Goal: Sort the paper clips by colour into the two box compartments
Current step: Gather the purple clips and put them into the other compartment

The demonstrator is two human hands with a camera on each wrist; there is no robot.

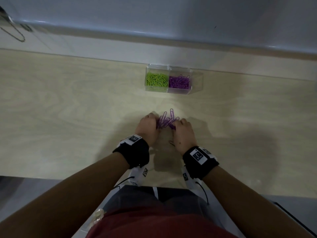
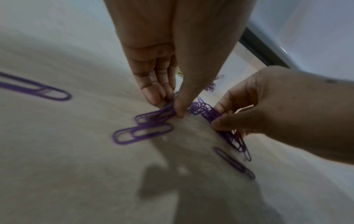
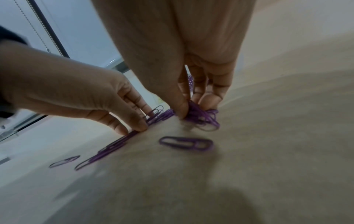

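Observation:
A clear two-compartment box (image 1: 195, 79) stands at the back of the table. Its left half holds green paper clips (image 1: 156, 79), its right half purple paper clips (image 1: 179, 81). Nearer me, a loose bunch of purple clips (image 1: 167, 120) lies on the wood. My left hand (image 1: 155, 124) pinches the bunch's left side between thumb and fingers (image 2: 153, 98). My right hand (image 1: 175, 125) pinches its right side, thumb against curled fingers (image 3: 209, 100). Single purple clips (image 2: 141, 134) (image 3: 186, 143) lie flat beside the bunch. One more clip (image 1: 172, 143) lies by my right wrist.
The pale wooden table (image 1: 68, 109) runs to a white ledge and wall behind the box. A bead chain (image 1: 15, 31) hangs at the far left. The table's near edge meets my lap (image 1: 154, 212).

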